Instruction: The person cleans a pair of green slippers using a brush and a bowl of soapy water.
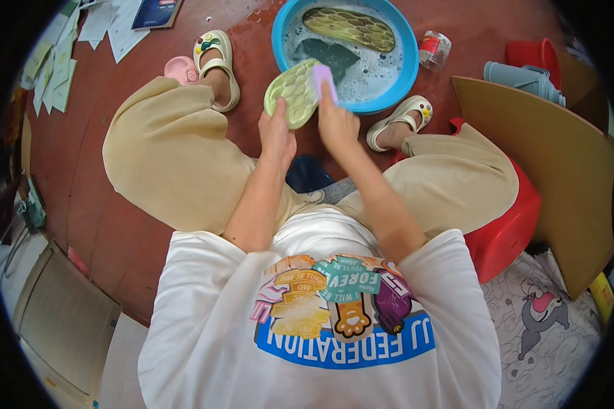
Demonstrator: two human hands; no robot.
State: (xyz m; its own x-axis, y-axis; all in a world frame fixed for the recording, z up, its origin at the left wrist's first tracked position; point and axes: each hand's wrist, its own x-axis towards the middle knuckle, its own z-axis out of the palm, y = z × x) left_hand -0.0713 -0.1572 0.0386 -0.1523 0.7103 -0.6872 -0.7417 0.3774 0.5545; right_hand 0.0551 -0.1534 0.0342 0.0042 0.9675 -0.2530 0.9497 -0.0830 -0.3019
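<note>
My left hand (277, 134) grips one end of a pale green slipper (292, 94), its scale-patterned surface facing me, thumb on top. In my right hand (338, 122) is a small lilac brush (324, 82), slightly blurred, with the index finger stretched along its back. The brush lies against the right side of the slipper. Just beyond both hands stands a round blue basin (414, 61) of sudsy water (373, 82). A second, darker green slipper (349, 29) with the same pattern floats or rests at its far side. Whatever lies deeper under the foam is hidden.
Right of the basin lies a clear plastic jar (435, 50). A grey-blue vacuum flask (522, 81) and a red bucket (534, 55) sit behind a brown board (537, 158). Papers (128, 36) and a dark blue book (156, 13) lie upper left. A red stool (511, 240) is beneath me.
</note>
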